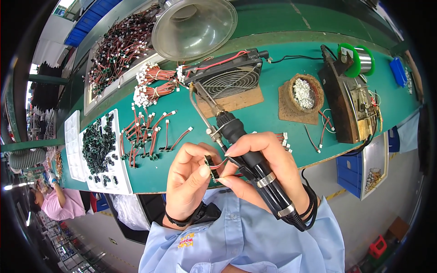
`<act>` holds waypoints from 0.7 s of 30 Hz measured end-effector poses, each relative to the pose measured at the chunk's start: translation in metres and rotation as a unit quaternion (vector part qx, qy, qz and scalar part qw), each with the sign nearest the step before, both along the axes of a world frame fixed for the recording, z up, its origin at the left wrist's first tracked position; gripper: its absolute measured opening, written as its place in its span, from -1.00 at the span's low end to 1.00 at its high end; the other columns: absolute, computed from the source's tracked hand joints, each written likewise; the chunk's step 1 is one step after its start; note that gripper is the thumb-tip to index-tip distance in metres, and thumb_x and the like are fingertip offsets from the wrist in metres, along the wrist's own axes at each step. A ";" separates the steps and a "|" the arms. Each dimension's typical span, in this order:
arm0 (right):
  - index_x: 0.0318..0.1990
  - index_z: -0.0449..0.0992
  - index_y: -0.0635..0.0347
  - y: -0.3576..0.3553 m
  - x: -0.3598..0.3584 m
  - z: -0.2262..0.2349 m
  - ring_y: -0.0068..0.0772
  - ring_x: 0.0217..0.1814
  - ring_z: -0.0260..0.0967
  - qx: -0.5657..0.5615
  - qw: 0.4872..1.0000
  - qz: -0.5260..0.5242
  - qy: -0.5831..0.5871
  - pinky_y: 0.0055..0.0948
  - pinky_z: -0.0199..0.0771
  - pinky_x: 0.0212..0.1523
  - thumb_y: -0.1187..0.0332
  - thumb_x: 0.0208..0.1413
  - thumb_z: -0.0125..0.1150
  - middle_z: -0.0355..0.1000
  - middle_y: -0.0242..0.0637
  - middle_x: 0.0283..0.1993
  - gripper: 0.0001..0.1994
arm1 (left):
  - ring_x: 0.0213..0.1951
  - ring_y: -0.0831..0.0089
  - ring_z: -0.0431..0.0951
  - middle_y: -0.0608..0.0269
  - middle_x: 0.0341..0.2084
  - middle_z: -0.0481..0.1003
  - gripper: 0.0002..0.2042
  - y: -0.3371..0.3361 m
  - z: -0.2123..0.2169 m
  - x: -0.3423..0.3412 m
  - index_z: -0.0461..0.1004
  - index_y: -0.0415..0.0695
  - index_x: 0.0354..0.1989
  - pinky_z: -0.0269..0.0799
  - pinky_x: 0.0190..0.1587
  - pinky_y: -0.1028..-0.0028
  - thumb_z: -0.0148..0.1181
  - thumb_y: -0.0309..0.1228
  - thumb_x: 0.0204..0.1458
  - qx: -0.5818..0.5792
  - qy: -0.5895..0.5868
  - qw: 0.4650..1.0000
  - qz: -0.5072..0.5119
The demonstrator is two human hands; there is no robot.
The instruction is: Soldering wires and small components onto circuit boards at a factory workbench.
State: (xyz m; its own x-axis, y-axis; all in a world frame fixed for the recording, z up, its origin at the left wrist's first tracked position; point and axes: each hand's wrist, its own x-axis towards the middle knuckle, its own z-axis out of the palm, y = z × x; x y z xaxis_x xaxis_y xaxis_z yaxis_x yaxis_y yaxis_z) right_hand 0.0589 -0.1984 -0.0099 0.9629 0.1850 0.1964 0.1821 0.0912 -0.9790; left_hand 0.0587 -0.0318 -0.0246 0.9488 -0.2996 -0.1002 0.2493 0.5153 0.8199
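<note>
both hands pinch small wired part point(210, 164); right hand point(266, 168) grips soldering iron point(246, 145).

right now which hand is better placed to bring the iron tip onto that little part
Right. The right hand already grips the black soldering iron, its tip pointing away over the bench. The left hand is occupied pinching the small wired part beside it.

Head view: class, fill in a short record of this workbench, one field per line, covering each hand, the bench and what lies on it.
Left hand: pinches a small black part with red wires
Right hand: grips a black soldering iron, tip pointing away
Bench: green top
Behind the iron: small fan on a board
Left of the hands: loose red wire leads, white tray of black parts
Right: solder spool
</note>
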 end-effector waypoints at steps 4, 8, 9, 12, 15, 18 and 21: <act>-0.12 0.32 0.20 0.004 -0.002 -0.005 -0.52 -0.46 0.42 -0.011 0.995 -0.073 -0.068 -0.58 0.40 -0.42 0.61 -0.19 0.30 0.42 -0.34 -0.43 -0.58 | -0.23 0.45 0.41 0.14 -0.28 0.39 -0.83 -0.002 0.005 -0.002 0.26 -0.24 -0.20 0.29 -0.12 0.45 0.04 -0.47 0.07 0.042 -0.027 0.999 0.017; -0.13 0.32 0.21 0.004 -0.007 -0.002 -0.51 -0.44 0.44 -0.070 0.990 -0.103 -0.062 -0.55 0.43 -0.42 0.57 -0.23 0.37 0.44 -0.33 -0.40 -0.55 | -0.21 0.42 0.43 0.09 -0.27 0.41 -0.84 0.005 0.006 -0.002 0.24 -0.24 -0.18 0.32 -0.11 0.42 0.00 -0.49 0.10 0.072 -0.031 0.997 0.001; -0.13 0.32 0.21 0.004 -0.007 -0.003 -0.51 -0.44 0.44 -0.076 0.991 -0.096 -0.063 -0.55 0.43 -0.42 0.57 -0.23 0.37 0.44 -0.33 -0.40 -0.55 | -0.21 0.41 0.43 0.08 -0.28 0.42 -0.84 0.007 0.007 -0.002 0.24 -0.25 -0.17 0.32 -0.11 0.41 -0.01 -0.50 0.10 0.083 -0.027 0.996 -0.015; -0.13 0.21 0.16 0.002 -0.008 -0.008 -0.54 -0.37 0.41 -0.085 0.990 -0.083 -0.078 -0.71 0.34 -0.54 0.56 -0.25 0.41 0.42 -0.23 -0.36 -0.47 | -0.20 0.39 0.44 0.07 -0.29 0.43 -0.86 0.007 0.006 -0.001 0.23 -0.25 -0.18 0.33 -0.11 0.40 -0.04 -0.50 0.11 0.064 -0.026 0.997 -0.030; -0.14 0.27 0.18 0.004 -0.011 -0.010 -0.51 -0.43 0.40 -0.076 0.988 -0.114 -0.064 -0.57 0.36 -0.43 0.51 -0.24 0.41 0.43 -0.28 -0.39 -0.52 | -0.18 0.37 0.45 0.05 -0.30 0.44 -0.89 0.003 0.008 0.000 0.22 -0.24 -0.21 0.34 -0.09 0.39 -0.07 -0.51 0.13 0.014 -0.035 0.999 -0.035; -0.14 0.30 0.19 -0.007 -0.012 -0.005 -0.47 -0.47 0.37 -0.157 0.968 -0.156 -0.118 -0.46 0.33 -0.32 0.43 -0.23 0.41 0.43 -0.31 -0.40 -0.53 | -0.30 0.31 0.50 -0.04 -0.35 0.47 -0.87 0.001 0.015 -0.001 0.21 -0.23 -0.31 0.37 -0.14 0.37 -0.03 -0.43 0.08 0.027 0.028 0.999 -0.006; -0.11 0.30 0.19 -0.021 -0.014 -0.007 -0.43 -0.47 0.32 -0.307 0.900 -0.198 -0.236 -0.37 0.23 -0.21 0.29 -0.21 0.42 0.43 -0.31 -0.40 -0.50 | -0.26 0.27 0.51 -0.07 -0.34 0.48 -0.88 0.005 0.009 0.006 0.21 -0.23 -0.30 0.37 -0.13 0.36 -0.05 -0.46 0.09 0.036 0.016 0.999 0.009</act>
